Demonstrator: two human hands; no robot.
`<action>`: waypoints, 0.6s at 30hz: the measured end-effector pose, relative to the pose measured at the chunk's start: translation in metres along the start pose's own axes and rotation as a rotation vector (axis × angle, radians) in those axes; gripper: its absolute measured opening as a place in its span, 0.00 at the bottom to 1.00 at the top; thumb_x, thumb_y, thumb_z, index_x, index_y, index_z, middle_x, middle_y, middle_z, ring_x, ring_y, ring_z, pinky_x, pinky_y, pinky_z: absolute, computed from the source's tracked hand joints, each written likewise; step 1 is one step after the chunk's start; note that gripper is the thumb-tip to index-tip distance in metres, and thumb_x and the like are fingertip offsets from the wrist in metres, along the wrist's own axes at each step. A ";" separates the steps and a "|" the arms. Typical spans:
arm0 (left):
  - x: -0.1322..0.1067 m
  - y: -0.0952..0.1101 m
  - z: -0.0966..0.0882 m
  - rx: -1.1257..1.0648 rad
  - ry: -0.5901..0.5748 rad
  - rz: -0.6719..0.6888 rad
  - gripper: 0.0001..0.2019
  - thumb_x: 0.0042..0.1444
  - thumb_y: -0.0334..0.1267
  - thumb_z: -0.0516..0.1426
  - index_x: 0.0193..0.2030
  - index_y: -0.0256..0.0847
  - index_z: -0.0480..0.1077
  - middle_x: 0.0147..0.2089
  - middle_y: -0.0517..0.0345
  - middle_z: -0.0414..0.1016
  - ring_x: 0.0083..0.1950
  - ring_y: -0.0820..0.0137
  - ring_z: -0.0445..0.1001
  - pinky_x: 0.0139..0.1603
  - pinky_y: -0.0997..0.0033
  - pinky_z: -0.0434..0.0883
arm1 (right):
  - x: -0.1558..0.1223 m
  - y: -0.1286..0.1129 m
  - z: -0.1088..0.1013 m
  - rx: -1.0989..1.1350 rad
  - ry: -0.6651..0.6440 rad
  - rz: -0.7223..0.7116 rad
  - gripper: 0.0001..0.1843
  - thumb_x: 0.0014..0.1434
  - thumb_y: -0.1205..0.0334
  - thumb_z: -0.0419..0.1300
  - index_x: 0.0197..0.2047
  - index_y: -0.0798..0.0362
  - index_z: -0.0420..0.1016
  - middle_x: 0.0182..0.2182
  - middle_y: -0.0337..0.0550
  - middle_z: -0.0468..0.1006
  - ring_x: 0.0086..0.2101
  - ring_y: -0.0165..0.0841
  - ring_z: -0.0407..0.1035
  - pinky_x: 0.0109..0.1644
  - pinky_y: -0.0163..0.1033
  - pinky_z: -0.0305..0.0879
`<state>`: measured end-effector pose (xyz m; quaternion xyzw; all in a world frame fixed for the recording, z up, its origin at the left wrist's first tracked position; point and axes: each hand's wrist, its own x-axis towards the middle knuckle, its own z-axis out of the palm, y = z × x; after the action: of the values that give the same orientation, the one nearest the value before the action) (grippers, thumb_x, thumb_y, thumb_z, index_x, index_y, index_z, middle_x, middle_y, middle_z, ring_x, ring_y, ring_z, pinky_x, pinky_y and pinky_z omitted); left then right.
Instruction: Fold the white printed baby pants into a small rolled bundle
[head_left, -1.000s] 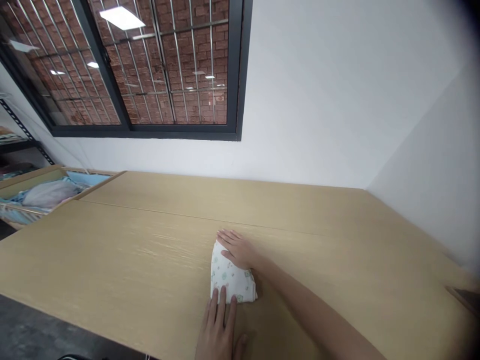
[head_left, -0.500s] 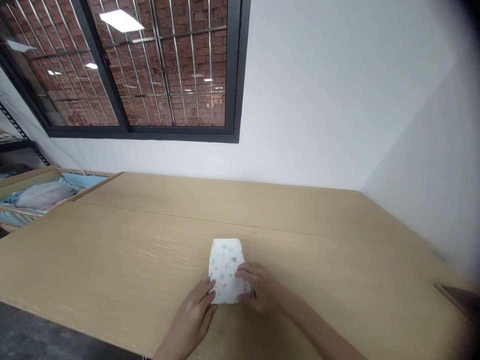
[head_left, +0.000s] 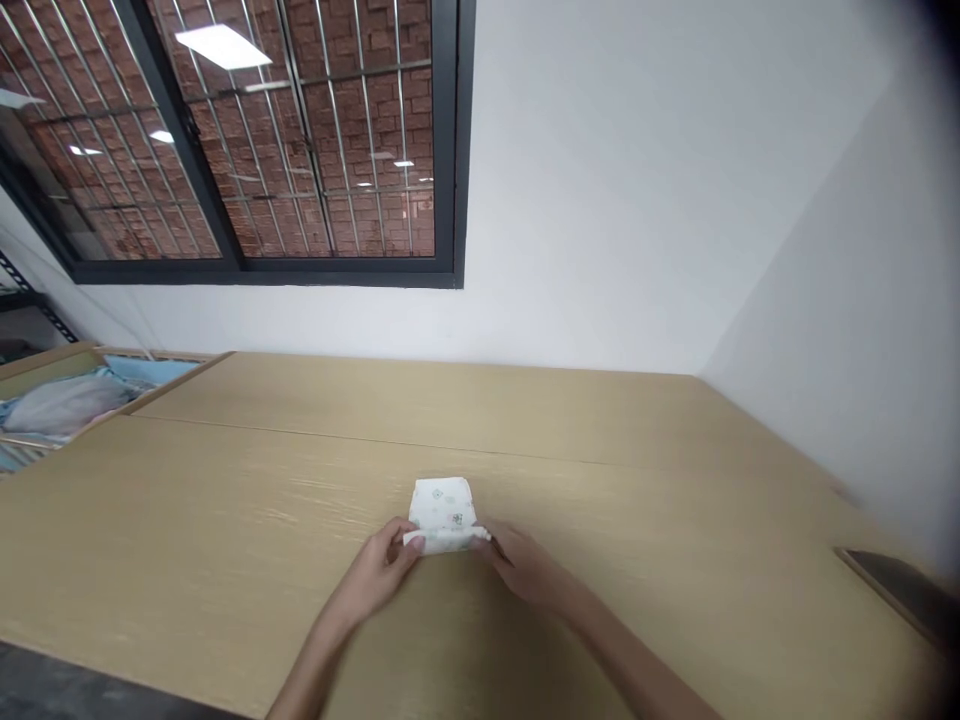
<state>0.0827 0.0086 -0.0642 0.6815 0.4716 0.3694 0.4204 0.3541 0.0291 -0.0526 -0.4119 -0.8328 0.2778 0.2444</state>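
A small white cloth with a faint coloured print point(head_left: 444, 508) lies folded on the light wooden table point(head_left: 225, 520), near its middle. My left hand point(head_left: 377, 574) pinches the cloth's near left edge. My right hand point(head_left: 519, 562) pinches the near right edge. Between them the near edge is lifted and rolled over toward the far side, so the cloth looks short and thick.
A wooden box point(head_left: 45, 385) holding pale blue and grey fabric point(head_left: 60, 405) stands at the far left. A dark flat object point(head_left: 900, 590) lies at the table's right edge. White walls close the back and right, with a barred window point(head_left: 247, 140) above.
My hands went from pressing the cloth flat to gripping its near corners. The near edge has been lifted and folded away from me, making the cloth shorter.
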 end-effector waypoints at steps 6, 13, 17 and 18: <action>0.029 -0.029 0.001 0.032 0.090 -0.015 0.19 0.61 0.50 0.58 0.51 0.37 0.67 0.46 0.51 0.78 0.46 0.64 0.77 0.47 0.65 0.72 | 0.026 0.006 0.002 0.021 0.092 0.125 0.22 0.74 0.47 0.43 0.39 0.51 0.69 0.35 0.44 0.79 0.35 0.39 0.72 0.40 0.43 0.66; 0.061 -0.043 0.013 0.240 0.313 -0.081 0.14 0.63 0.43 0.53 0.53 0.41 0.63 0.44 0.53 0.78 0.42 0.63 0.77 0.42 0.65 0.70 | 0.062 0.030 0.023 -0.052 0.261 0.180 0.17 0.72 0.54 0.45 0.38 0.49 0.70 0.34 0.45 0.78 0.35 0.39 0.73 0.39 0.41 0.65; 0.068 -0.044 0.024 0.371 0.396 -0.085 0.14 0.63 0.37 0.52 0.55 0.42 0.61 0.48 0.48 0.78 0.45 0.60 0.77 0.44 0.62 0.70 | 0.077 0.043 0.043 -0.113 0.381 0.213 0.17 0.72 0.57 0.43 0.37 0.50 0.69 0.35 0.46 0.78 0.37 0.39 0.72 0.42 0.42 0.66; 0.069 -0.045 0.026 0.408 0.418 -0.077 0.14 0.62 0.36 0.52 0.55 0.41 0.61 0.46 0.48 0.78 0.44 0.59 0.77 0.44 0.61 0.70 | 0.080 0.045 0.047 -0.132 0.409 0.225 0.16 0.71 0.58 0.43 0.38 0.50 0.69 0.34 0.46 0.77 0.37 0.39 0.72 0.43 0.42 0.67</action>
<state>0.1107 0.0772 -0.1076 0.6429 0.6379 0.3830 0.1820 0.3057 0.1050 -0.1025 -0.5647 -0.7312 0.1592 0.3480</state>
